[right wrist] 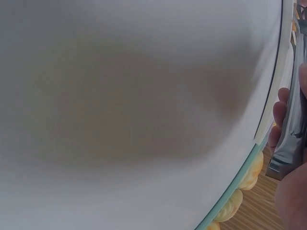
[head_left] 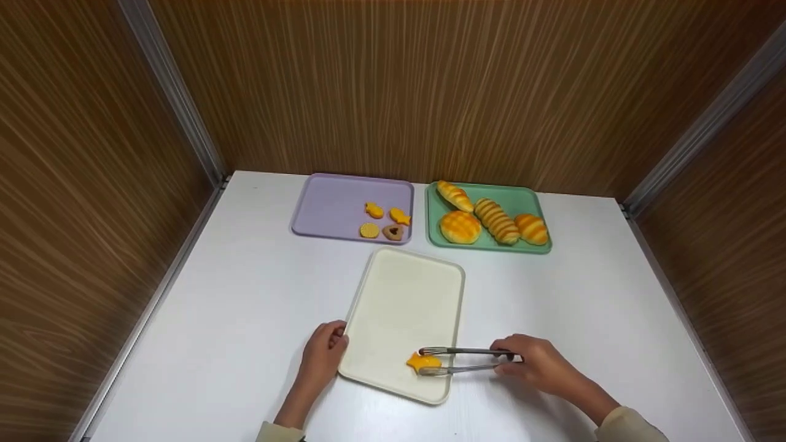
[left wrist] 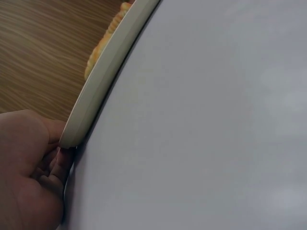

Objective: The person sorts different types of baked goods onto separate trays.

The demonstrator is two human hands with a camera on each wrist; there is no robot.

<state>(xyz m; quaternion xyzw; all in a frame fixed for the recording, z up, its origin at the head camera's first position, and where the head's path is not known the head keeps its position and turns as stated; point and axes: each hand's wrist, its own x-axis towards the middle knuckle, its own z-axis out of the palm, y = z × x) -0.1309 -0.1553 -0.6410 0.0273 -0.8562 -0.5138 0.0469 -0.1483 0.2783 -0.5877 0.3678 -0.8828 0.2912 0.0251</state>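
A cream tray (head_left: 408,294) lies at a slant on the white table, its left rim held near the front corner by my left hand (head_left: 321,353). The left wrist view shows that hand's fingers (left wrist: 56,165) at the tray's edge. In my right hand (head_left: 540,362) is a pair of metal tongs (head_left: 470,351), reaching over the tray's right rim. Their tips lie on either side of a small orange fish-shaped cookie (head_left: 424,362) at the tray's front end. Whether both tips touch it, I cannot tell. The right wrist view catches the tongs (right wrist: 291,129) at its right edge.
At the back left, a purple tray (head_left: 338,205) holds two fish-shaped cookies, a round cookie (head_left: 369,230) and a heart-shaped one (head_left: 393,232). Beside it, a green tray (head_left: 516,196) carries several bread pieces. Wood-grain panels (head_left: 417,86) enclose the table's back and sides.
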